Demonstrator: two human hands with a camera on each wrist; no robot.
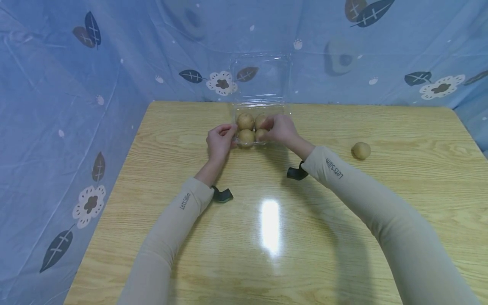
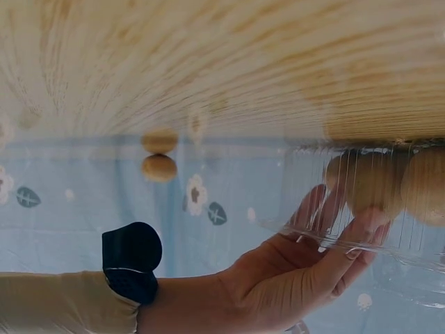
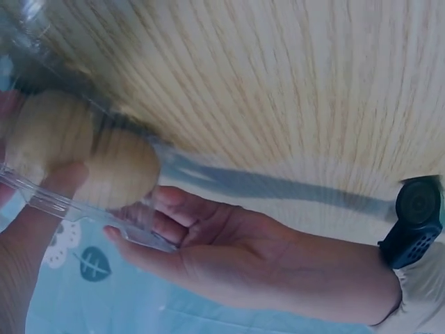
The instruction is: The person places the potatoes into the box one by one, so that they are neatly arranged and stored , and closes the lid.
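- Potatoes (image 1: 251, 128), four small round ones, sit packed two by two in a clear plastic box (image 1: 260, 111) at the far middle of the tabletop (image 1: 267, 220), close to the back edge.
- Its hinged lid (image 1: 261, 76) stands upright behind it, against the blue cloth (image 1: 57, 106) with the leaf and flower print.
- The left hand (image 1: 219, 140) is at the left side of the box, fingers curled, with the thumb and fingertips pinching the thin plastic rim (the right wrist view shows the thumb on the edge and the fingers underneath).
- The right hand (image 1: 280, 128) is at the right side of the box, thumb and curled fingers gripping the rim there; in the left wrist view the fingers (image 2: 327, 209) show through the ribbed clear wall, just beside the potatoes.
- Whether the right fingertips also touch the nearest potato cannot be told from the head view.
- A fifth potato (image 1: 361, 150) lies alone on the tabletop, well apart from the box, off to the right of the right forearm.
- Both arms wear long beige sleeves (image 1: 354, 186) with small lettering near the cuff, and a dark strap (image 1: 223, 195) sits at each wrist.
- A bright patch of reflected light (image 1: 270, 226) lies on the wood grain between the two forearms.
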